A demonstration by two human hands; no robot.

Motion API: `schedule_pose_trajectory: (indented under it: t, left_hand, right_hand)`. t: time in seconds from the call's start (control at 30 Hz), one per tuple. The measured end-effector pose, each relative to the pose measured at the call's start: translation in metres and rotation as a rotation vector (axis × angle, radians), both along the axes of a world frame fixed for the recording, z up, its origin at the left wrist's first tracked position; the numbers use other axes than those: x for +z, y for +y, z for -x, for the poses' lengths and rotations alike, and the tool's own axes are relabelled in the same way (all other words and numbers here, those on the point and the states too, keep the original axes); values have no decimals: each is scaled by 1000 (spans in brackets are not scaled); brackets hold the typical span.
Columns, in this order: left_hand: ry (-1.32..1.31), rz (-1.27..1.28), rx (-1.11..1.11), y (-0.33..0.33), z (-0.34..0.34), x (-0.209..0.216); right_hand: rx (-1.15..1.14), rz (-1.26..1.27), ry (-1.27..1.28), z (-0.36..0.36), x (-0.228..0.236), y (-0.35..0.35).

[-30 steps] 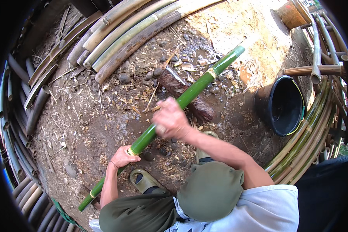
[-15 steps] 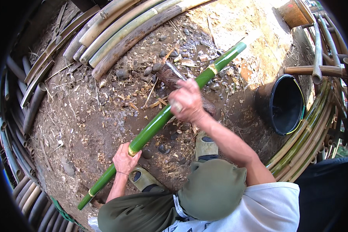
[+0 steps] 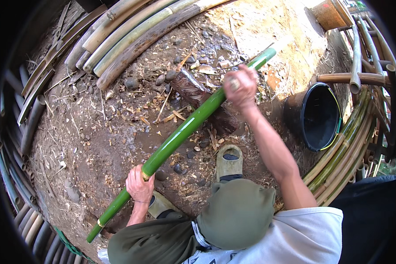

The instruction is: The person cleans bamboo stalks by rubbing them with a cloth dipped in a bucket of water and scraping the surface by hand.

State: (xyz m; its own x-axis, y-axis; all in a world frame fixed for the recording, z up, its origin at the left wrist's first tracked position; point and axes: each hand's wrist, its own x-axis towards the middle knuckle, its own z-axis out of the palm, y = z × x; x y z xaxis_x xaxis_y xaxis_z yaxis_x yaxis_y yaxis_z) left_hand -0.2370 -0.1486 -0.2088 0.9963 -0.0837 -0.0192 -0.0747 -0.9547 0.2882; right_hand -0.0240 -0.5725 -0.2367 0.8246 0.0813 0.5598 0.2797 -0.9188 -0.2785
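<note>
Right hand [image 3: 240,86] moved up long green bamboo pole [image 3: 185,132], fist closed near far end; left hand [image 3: 139,187] clamped round lower part.

The ground [image 3: 97,132] is bare brown dirt strewn with wood chips, dry slivers and small stones. A dark wooden block [image 3: 202,99] lies on it. Beyond the block, a row of dried bamboo poles [image 3: 132,31] lies flat. Right of the block stands a black bucket [image 3: 317,116].
</note>
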Motion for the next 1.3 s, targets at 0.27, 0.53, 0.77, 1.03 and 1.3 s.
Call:
schedule_pose_trajectory:
  t: [0.27,0.53,0.77,1.03,1.3]
  left_hand:
    - [775,174,12,39,-57,4]
    - [1681,988,204,72,-103,-13]
    - [1156,674,-9,53,-96,-3]
    - [598,-96,43,7,-54,30]
    - [645,22,-15,26,-63,30]
  right_hand:
    - [375,-217,134,81,23,181]
    - [289,-83,89,51,4,109]
    - [-138,33,91,-41,15,-43]
    - [459,-216,48,100,11,187]
    - [-106,-40,-96,-13,3,7]
